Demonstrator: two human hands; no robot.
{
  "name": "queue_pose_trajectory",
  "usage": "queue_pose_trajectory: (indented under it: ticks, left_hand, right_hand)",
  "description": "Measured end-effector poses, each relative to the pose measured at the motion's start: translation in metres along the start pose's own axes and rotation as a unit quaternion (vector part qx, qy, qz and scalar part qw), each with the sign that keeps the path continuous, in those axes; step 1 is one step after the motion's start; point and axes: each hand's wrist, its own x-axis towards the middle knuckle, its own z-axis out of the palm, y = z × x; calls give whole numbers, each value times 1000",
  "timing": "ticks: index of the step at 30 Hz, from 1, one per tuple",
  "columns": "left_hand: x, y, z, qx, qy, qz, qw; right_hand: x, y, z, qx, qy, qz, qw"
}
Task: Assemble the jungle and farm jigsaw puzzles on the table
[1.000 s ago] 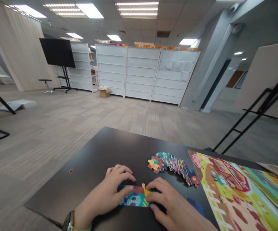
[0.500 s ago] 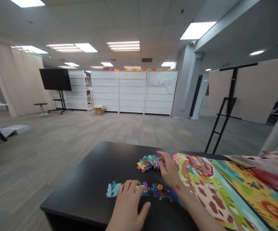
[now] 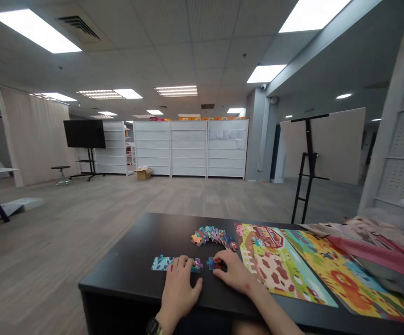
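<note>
A short strip of joined jigsaw pieces (image 3: 160, 263) in turquoise and purple lies on the black table. My left hand (image 3: 181, 284) rests on it with fingers laid flat and the thumb spread, covering its middle. Just right of the strip, across a small gap, is a dark blue and orange jigsaw piece (image 3: 210, 264). The thumb and forefinger of my right hand (image 3: 235, 274) grip that piece, hiding much of it and whatever lies under the palm. Beyond both hands, a curved row of overlapping jigsaw pieces (image 3: 215, 234) lies on the table.
To the right lie a farm picture sheet (image 3: 275, 260) with a spotted cow and a yellow animal picture sheet (image 3: 341, 270). Bunched fabric (image 3: 380, 242) covers the right end of the black table (image 3: 132, 272). Past the table stands a board on a black easel (image 3: 305, 186).
My right hand has moved from the curved row of pieces toward me, onto the piece beside the strip. My left hand stays on the strip. The camera view has tilted upward.
</note>
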Motion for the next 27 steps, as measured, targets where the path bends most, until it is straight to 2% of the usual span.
queue_pose_trajectory:
  ticks: [10, 16, 18, 20, 23, 27]
  left_hand:
    - [2, 3, -4, 0, 3, -37, 999]
    - [3, 3, -1, 14, -10, -16, 1000]
    - [4, 0, 2, 20, -17, -8, 1000]
    - [6, -3, 5, 25, -27, 2, 999]
    - [8, -9, 12, 22, -55, 11, 998]
    - [10, -16, 21, 12, -94, 5, 995]
  right_hand:
    - [-1, -7, -4, 4, -6, -30, 1000]
    - [-2, -5, -2, 26, -5, -51, 998]
    - [-3, 2, -3, 34, 17, -54, 998]
    - [-3, 11, -6, 35, 58, -38, 997]
    - [-4, 21, -8, 9, 102, 26, 994]
    - [-5, 18, -1, -14, 83, 67, 994]
